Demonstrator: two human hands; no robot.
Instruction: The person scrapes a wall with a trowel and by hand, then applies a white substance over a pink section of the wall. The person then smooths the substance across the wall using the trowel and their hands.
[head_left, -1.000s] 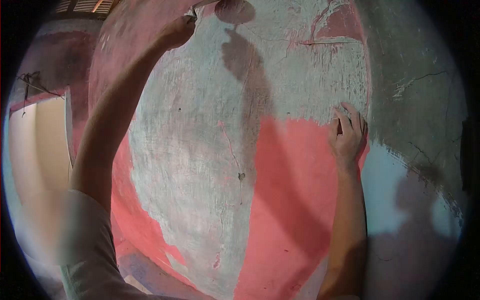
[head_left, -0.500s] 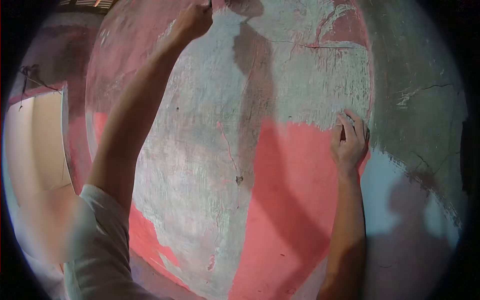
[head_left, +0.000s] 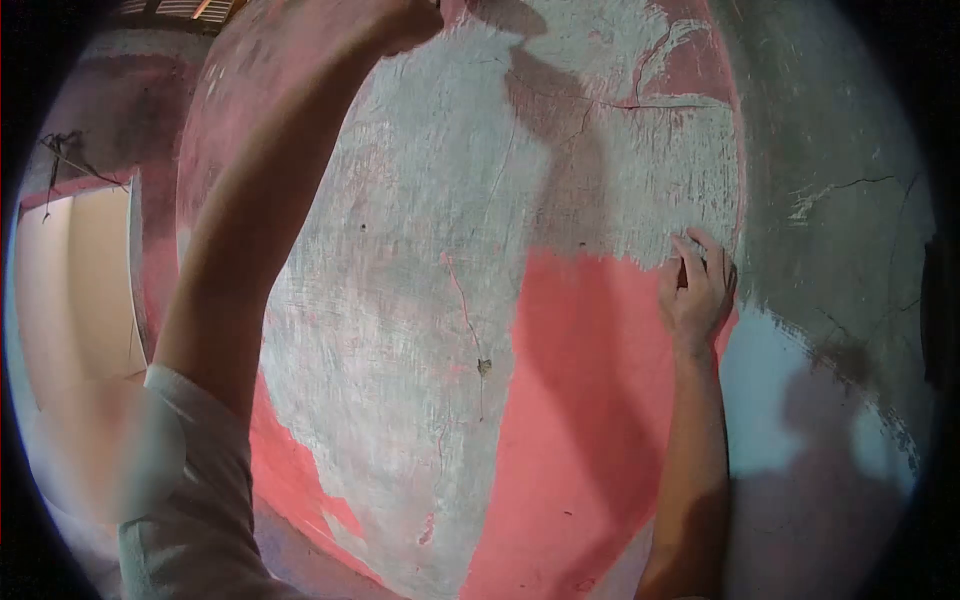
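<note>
At the top edge, my left hand (head_left: 412,28) is closed against the upper part of the painted wall (head_left: 400,200); whatever it grips is cut off by the frame. My right hand (head_left: 698,295) rests on the wall at the right, with its fingers apart and slightly bent. It lies where the bright pink paint (head_left: 590,350) meets the scraped pale grey-green surface. A dark gap shows between its thumb and fingers. The shadow of an arm falls across the middle of the wall.
A pale panel in a pink-edged opening (head_left: 100,280) is at the left, with dark wires (head_left: 62,150) above it. Light blue paint (head_left: 760,390) and a grey wall section (head_left: 840,180) lie right of my right hand. A small hole (head_left: 484,367) and cracks mark the wall.
My left hand has moved slightly up and right, partly out of view, and its arm's shadow has shifted right. My right hand stays in place on the wall.
</note>
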